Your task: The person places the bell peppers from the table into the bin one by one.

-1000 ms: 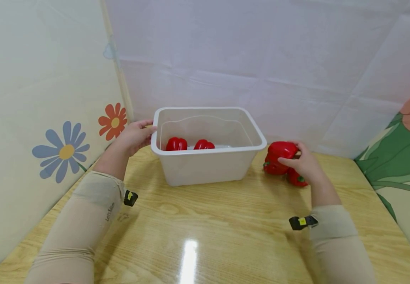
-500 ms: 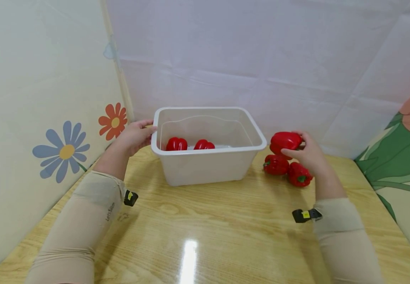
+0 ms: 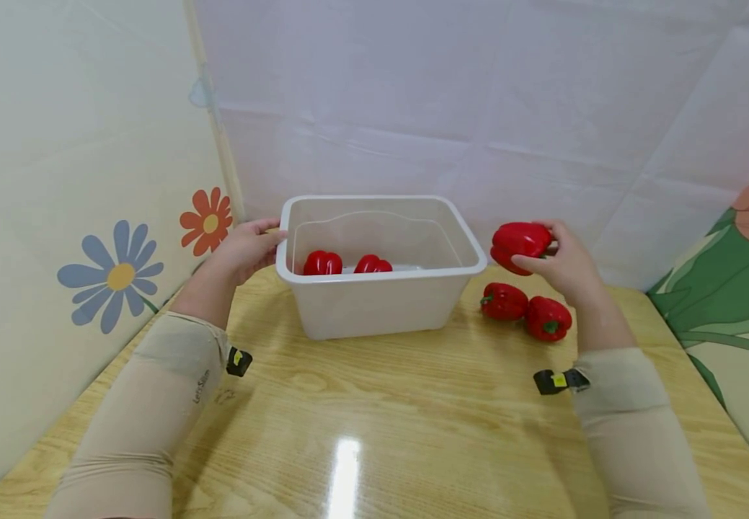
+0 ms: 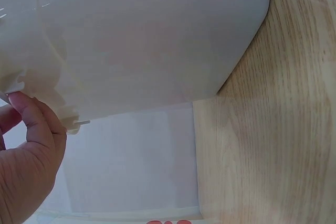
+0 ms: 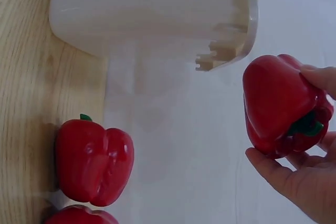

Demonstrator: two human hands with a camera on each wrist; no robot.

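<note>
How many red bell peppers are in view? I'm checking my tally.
5: two inside the white plastic bin at and, two on the wooden table at and, one held in the right hand at. The bin wall may hide more.

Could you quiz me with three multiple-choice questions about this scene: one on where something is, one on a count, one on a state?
1. Where is the pepper that the right hand holds?
A. In the air beside the tub
B. On the table
C. Inside the tub

2. How many red peppers lie inside the white tub?
A. None
B. Two
C. Four

3. What is the left hand doing?
A. Hanging idle
B. Lifting a pepper
C. Touching the tub's rim

Answers: 1 A, the held pepper is raised above the two table peppers. 2 B, two peppers in the tub show over its rim. 3 C, its fingers meet the tub's left edge.
</note>
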